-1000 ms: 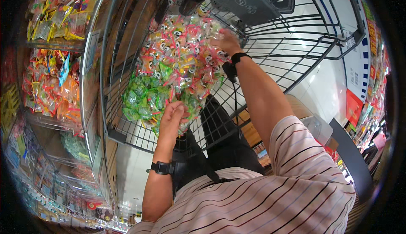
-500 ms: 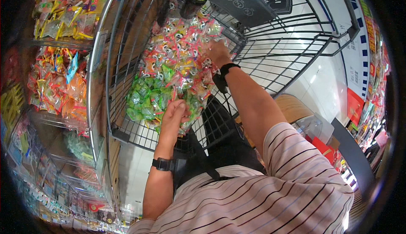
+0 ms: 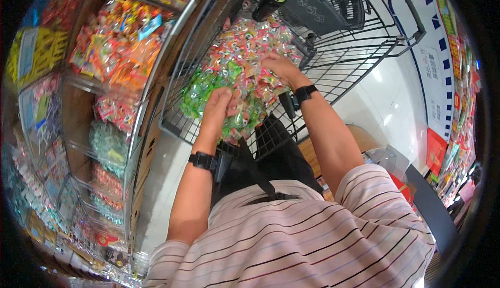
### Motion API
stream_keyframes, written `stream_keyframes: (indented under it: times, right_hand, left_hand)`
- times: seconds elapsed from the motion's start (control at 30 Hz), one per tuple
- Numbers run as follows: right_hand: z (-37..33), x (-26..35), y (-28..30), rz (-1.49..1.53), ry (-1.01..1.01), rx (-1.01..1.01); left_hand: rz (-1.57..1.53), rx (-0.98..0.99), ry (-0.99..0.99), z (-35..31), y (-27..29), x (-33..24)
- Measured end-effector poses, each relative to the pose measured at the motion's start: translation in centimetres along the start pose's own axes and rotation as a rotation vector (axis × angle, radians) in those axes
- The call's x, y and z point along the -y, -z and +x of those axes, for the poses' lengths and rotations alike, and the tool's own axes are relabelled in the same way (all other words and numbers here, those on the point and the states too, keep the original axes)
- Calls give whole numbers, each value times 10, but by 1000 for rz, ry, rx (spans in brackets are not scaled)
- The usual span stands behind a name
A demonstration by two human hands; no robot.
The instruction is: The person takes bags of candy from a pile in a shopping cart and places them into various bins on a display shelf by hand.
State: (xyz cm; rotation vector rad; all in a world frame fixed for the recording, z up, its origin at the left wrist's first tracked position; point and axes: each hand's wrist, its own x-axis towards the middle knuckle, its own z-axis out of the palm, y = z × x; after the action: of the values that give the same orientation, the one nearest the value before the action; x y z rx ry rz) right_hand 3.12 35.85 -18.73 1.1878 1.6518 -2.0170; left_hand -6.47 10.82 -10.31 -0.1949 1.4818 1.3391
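A heap of small wrapped sweets in clear packets fills the bottom of a dark wire shopping cart. Pink and red packets lie toward the far end, green packets at the near left. My left hand is closed over the near edge of the heap, thumb pressed to curled fingers; what they hold, if anything, is hidden. At the right side of the heap, my right hand bends down onto the pink packets with its fingers drawn together. Their tips blend into the shiny wrappers.
A black bottle with a yellow-green ring stands at the cart's far end, beside the grey child-seat panel. Shelf bins of wrapped sweets line the left. A wooden round-edged stand is at the right.
My view has shifted, so cart and shelves appear farther right. My right hand has come back nearer over the heap. My left hand stays at the near edge, fingers still curled.
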Motion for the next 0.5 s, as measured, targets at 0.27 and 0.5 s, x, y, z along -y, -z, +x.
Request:
stream_keyframes:
  times: [0.27, 0.5]
  right_hand:
    - [-99, 58, -66, 268, -1, 121]
    - [-153, 89, -119, 241, 103, 180]
  left_hand:
    - [-217, 245, -24, -32, 7, -43]
    - [-383, 470, 10, -73, 29, -57]
